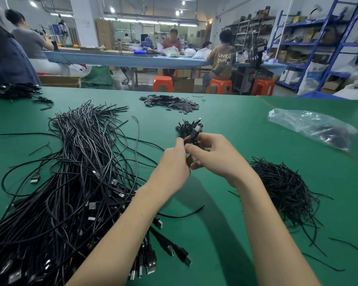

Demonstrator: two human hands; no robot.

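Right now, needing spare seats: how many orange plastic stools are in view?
3, by the far blue table: left stool empty, middle stool under a seated person, right stool empty. More may be hidden.

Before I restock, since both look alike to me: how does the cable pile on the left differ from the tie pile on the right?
The cable pile holds long, thicker cords ending in plugs; the tie pile holds short, thin strands with no plugs showing. The cable pile sprawls wide; the tie pile is a smaller, tighter mound. Both are black and lie loose on the green table.
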